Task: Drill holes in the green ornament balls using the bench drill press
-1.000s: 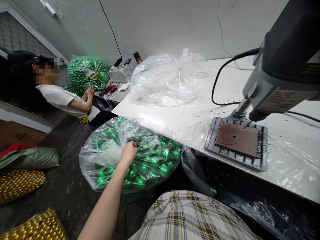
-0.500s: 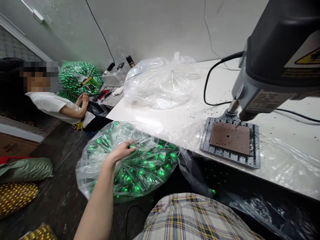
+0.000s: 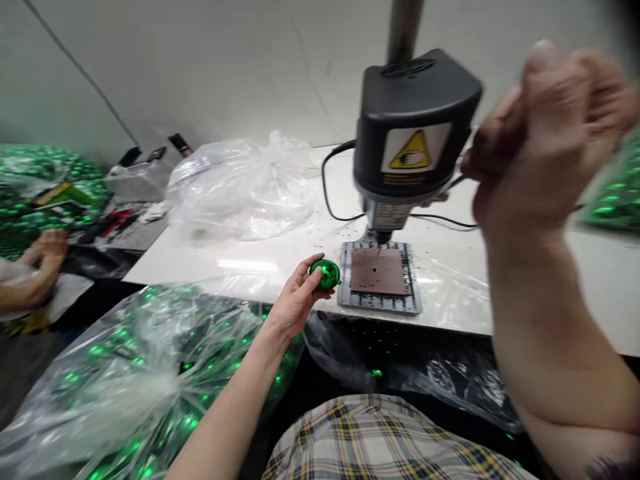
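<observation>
In my left hand (image 3: 295, 297), a shiny green ball (image 3: 326, 274) sits between thumb and fingers, just left of the drill press base plate (image 3: 345, 303). My right hand (image 3: 545, 133) is raised at the right, fingers curled round the feed lever (image 3: 456, 181) of the drill press; the grip itself is mostly hidden. The dark drill press head (image 3: 420, 100) carries a yellow hand-warning sticker. Beneath its chuck (image 3: 383, 237) lies a brown square board (image 3: 393, 277) with a small hole, dark shavings around it. A clear bag (image 3: 170, 380) of green balls is below my left forearm.
A knotted clear plastic bag (image 3: 240, 190) lies on the white table (image 3: 200, 267). At far left, a co-worker's hands (image 3: 50, 250) are near another bag of green balls (image 3: 45, 180). More green balls in plastic (image 3: 617, 183) stand at the right edge. A black cable (image 3: 325, 187) loops behind the drill.
My left hand has come out of the bag with a green ball, moving right toward the drill base. My right hand has appeared at the lever. The view has turned right.
</observation>
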Demonstrator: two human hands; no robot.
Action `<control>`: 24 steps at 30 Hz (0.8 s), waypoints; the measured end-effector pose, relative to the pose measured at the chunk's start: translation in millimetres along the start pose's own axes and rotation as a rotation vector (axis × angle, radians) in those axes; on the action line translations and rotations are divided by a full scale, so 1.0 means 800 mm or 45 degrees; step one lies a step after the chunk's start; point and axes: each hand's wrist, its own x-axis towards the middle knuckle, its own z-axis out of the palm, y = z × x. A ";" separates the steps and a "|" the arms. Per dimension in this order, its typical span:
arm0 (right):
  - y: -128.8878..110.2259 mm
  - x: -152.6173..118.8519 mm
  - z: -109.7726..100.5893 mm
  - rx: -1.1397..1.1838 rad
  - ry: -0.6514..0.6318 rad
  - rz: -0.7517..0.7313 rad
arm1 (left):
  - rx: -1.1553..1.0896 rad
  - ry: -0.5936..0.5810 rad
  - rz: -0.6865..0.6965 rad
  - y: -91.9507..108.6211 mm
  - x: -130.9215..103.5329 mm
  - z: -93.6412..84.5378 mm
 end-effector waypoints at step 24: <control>0.007 0.003 -0.004 -0.153 -0.063 -0.010 | 0.771 0.076 0.481 -0.095 0.107 0.064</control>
